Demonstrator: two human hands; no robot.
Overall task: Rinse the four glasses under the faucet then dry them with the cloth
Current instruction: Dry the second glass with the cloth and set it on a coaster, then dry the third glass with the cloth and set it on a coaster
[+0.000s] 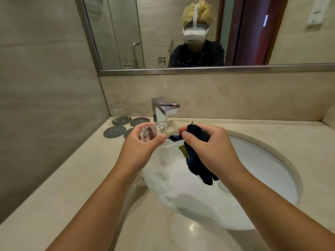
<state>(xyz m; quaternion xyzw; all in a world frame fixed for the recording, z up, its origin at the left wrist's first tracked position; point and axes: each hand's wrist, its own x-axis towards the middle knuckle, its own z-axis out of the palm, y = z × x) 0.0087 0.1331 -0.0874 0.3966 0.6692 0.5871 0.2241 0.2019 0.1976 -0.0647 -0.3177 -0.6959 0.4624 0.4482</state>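
My left hand (143, 144) grips a clear glass (159, 130) on its side above the left part of the sink, its thick base toward me. My right hand (208, 144) holds a dark blue cloth (195, 160); one corner of the cloth reaches the glass's mouth and the rest hangs over the basin. A second clear glass (118, 111) stands upside down on a grey coaster at the back left of the counter. The chrome faucet (163, 109) rises just behind the hands; no water shows at its spout.
Three bare grey coasters (114, 131) lie on the beige marble counter (72, 178) left of the faucet. The white oval sink (253, 169) fills the middle. A wall stands close on the left, and a mirror (181, 33) above the backsplash reflects a person.
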